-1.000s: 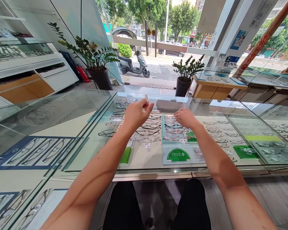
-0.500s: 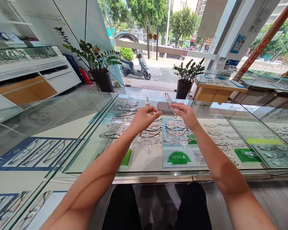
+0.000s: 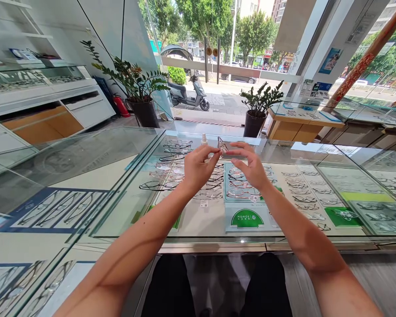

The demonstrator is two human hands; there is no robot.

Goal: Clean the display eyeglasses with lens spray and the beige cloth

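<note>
Glasses [image 3: 222, 145] pinched by fingers [image 3: 213, 154] of left hand [image 3: 198, 169], right hand [image 3: 251, 169]; long axis steep, leaning left.

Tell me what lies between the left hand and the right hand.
In the head view, a clear eyeglass frame, pinched by the left hand and right hand above the glass counter.

The clear piece [image 3: 221, 144] pinched between the left grip [image 3: 196, 169] and the right grip [image 3: 251, 169] is too small and see-through to identify; fingers cover its lower end. Both grips hide some of the frames [image 3: 176, 145] under the desk [image 3: 125, 193] glass. Only the bottle [image 3: 203, 139] top shows. Both forearms run off the bottom edge. The tag [image 3: 203, 203] is unreadable.
</note>
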